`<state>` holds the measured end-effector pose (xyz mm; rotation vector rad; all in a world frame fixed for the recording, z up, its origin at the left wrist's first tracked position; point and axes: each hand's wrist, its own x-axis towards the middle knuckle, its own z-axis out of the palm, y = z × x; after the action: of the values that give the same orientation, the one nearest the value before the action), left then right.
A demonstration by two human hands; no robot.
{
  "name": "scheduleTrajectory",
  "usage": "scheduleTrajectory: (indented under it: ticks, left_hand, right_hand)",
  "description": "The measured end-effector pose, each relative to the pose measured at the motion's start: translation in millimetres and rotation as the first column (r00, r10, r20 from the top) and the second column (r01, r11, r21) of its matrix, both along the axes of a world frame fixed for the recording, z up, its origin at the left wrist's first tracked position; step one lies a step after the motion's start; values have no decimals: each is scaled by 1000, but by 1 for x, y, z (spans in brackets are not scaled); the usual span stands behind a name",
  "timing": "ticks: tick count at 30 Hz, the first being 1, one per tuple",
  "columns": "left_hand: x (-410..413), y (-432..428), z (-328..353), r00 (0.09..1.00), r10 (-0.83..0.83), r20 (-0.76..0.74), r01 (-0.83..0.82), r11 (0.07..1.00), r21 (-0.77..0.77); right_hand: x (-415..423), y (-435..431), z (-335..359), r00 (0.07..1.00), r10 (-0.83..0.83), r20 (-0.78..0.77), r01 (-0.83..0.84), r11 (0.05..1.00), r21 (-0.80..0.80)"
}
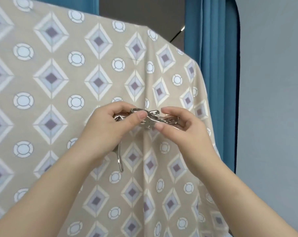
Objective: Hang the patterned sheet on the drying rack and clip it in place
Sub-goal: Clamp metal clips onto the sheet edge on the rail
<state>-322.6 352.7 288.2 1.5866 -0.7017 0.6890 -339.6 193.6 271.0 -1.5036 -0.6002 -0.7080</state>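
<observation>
- The sheet [50, 79], beige with diamonds and white rings, hangs draped from the top of the view and fills the left and middle. What carries it is hidden under the cloth.
- Its top edge slopes down to the right, and long folds run down the right-hand part.
- The left hand [109, 129] is raised in front of the sheet, about mid-height. Its fingers are curled round a bunch of metal clips [149, 122], with the thumb laid across the top of them.
- One hanging clip [120, 161] dangles below the left palm, its handles pointing down, in front of the cloth.
- The bunch spans the gap between the two hands. How many clips are in it cannot be told.
- The right hand [184, 130] meets the bunch from the other side. Thumb and forefinger pinch the near end of one clip, and the other fingers are loosely bent behind it.
- No clip is seen fixed on the sheet.
- Both forearms come up from the bottom corners.
- A blue curtain [211, 48] hangs right of the sheet, its edge partly behind the cloth.
- A grey wall [273, 82] fills the far right.
</observation>
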Motion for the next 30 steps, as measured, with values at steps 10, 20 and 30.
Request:
scheduleTrajectory:
  ticks: [10,20,30]
  left_hand:
    - [18,4,55,998,56,8,-54,985,-164]
    - [33,-6,66,986,140,95,-130,986,-100]
    - [36,-21,64,996,88,25,-83,985,-151]
  right_hand:
    - [22,27,69,943,325,70,-325,855,404]
    - [57,2,98,930,-366,14,343,885,315]
    - [89,-14,74,867,-481,-128,488,772,406]
